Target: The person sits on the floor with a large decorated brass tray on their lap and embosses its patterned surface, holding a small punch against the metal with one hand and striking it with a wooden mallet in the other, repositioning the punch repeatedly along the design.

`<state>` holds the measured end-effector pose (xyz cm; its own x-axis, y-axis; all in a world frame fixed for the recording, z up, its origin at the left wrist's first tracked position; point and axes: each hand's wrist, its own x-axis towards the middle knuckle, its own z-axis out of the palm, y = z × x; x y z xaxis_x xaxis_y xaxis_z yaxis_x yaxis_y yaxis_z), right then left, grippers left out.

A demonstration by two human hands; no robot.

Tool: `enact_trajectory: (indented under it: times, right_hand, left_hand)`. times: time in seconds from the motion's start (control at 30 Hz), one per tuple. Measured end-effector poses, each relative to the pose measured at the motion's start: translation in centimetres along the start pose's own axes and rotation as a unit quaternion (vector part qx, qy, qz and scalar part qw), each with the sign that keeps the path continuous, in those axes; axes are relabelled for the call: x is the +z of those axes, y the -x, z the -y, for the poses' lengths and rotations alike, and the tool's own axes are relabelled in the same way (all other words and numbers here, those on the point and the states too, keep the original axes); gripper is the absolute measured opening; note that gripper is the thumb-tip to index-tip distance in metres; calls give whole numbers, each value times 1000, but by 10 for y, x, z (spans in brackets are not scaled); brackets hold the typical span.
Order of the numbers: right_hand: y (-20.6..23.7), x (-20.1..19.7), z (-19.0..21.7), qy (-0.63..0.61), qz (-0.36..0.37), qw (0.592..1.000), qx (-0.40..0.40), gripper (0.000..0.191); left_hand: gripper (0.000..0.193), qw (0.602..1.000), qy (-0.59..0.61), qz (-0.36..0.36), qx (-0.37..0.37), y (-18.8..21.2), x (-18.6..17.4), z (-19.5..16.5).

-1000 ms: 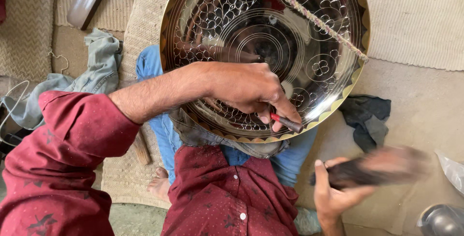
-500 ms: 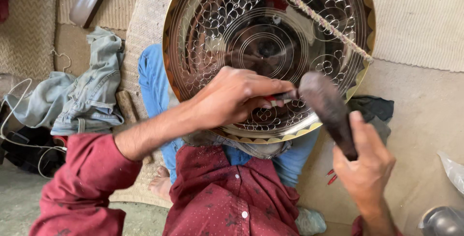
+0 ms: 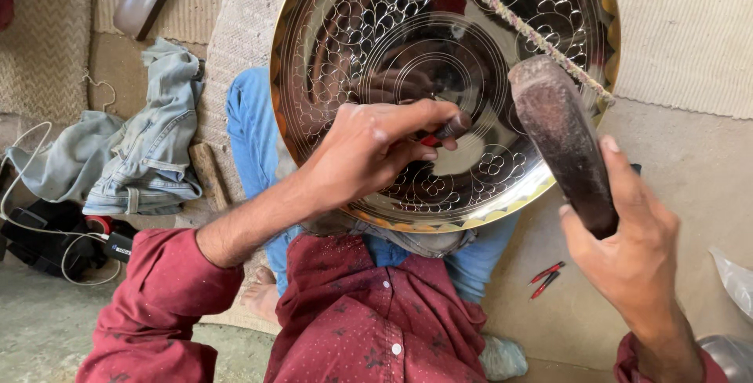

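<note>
while left hand (image 3: 369,156) pins punch (image 3: 441,134), mallet (image 3: 563,141) raised

Left hand (image 3: 369,156) with fingers pinched together, arm stretched forward; right hand (image 3: 627,242) raised, closed in a fist.

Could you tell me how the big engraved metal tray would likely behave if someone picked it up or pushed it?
The engraved metal tray looks like stiff sheet metal, so it probably would not flop. Its polished, mirror-like face suggests a slippery grip. Being round and propped on the lap under the left hand, it might roll or slide if pushed.
</note>
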<state>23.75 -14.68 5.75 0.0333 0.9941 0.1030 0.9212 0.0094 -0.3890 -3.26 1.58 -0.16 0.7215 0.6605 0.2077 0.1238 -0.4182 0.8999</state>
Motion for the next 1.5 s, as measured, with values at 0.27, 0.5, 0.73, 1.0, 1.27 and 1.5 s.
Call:
enact_trajectory:
  times: [0.27,0.5,0.73,1.0,1.27,1.5]
  right_hand:
    - [8,-1,0,-129,-14,988,84,74]
    - [-36,-19,12,30,76,997,-11,90]
    - [-57,-29,20,112,175,978,-12,91]
    - [-69,-40,38,-166,9,985,-48,79]
    - [-67,-44,31,-6,129,992,2,80]
    - [-4,-21,10,92,121,986,71,86]
  left_hand:
    - [51,998,-19,47,45,0,-9,1]
    - [48,991,-34,-122,-29,19,12,-10]
    - [41,975,20,-187,-117,24,18,-17]
    - [43,966,13,-213,-147,24,24,-16]
    - [40,991,10,-116,-61,13,13,-8]
    - [42,998,-39,9,42,-4,-1,-2]
